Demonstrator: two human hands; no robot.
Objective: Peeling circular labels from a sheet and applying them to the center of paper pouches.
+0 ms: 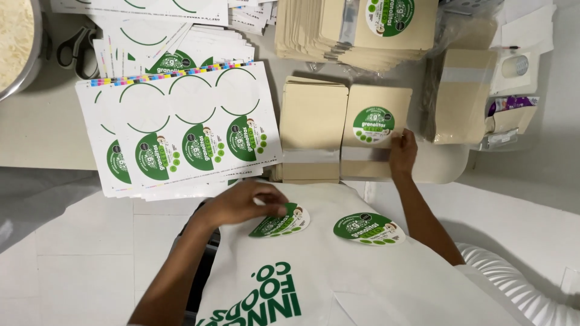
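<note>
- The round green-and-white sticker [281, 221] lies on your white apron [338, 265], low in the frame, with your left hand [241, 202] resting on its upper left edge, fingers curled down and pinching it.
- A second round green-and-white sticker [369, 229] lies just to the right on the same apron, apart from both hands.
- Your right hand [403, 154] reaches up to the flat tan paper pouch [374, 130] on the table edge, fingers spread flat against its lower right corner; it presses there rather than closing around anything.
- That pouch already carries a round green label [373, 125] on its face and sits on top of a short stack.
- Just left of it is a plain tan pouch stack [311, 124], touching side by side.
- Further left, white sticker sheets [181, 127] fan out, several circles already peeled off, others printed green.
- Behind, a tall pile of tan pouches [356, 30] fills the top of the view; grey-handled scissors [75, 45] and a metal bowl [27, 54] sit at the upper left.
- At right lies a wrapped bundle of pouches [462, 93].
- Both forearms stretch forward from the bottom edge, the left bent inward across your body, the right nearly straight.
- Nothing lies between your hands and the stickers or pouch.
</note>
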